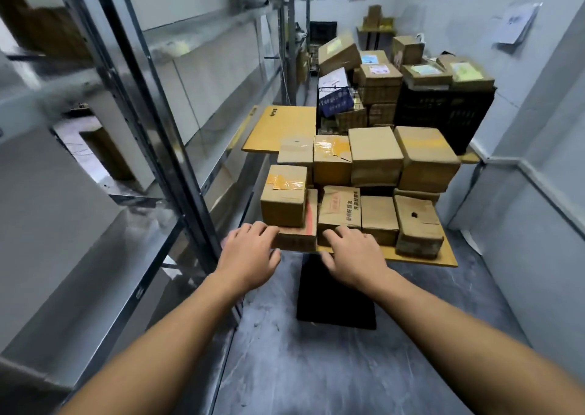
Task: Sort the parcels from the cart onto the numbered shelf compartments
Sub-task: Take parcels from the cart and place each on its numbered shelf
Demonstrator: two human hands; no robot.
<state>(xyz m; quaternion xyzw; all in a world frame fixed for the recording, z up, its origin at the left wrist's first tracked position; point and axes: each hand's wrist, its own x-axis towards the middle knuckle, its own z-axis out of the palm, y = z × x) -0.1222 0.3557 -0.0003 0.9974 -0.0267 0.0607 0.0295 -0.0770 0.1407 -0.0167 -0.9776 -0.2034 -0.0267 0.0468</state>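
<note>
A person's left hand (248,254) and right hand (351,256) rest, fingers loose and not yet gripping, at either end of a flat cardboard parcel (297,238) at the cart's (443,257) near edge. Likely the pick-up step; next, grasp and lift (a smaller box (284,196) sits atop). Printing on a neighbouring box (340,210) is illegible.

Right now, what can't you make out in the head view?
- Shelf rack: motion blur; compartment numbers unreadable.
- Flat box: left hand covers its near corner; grip unclear.
- Right hand: fingertips hidden behind printed box.
- Rear parcel labels: too small.
</note>
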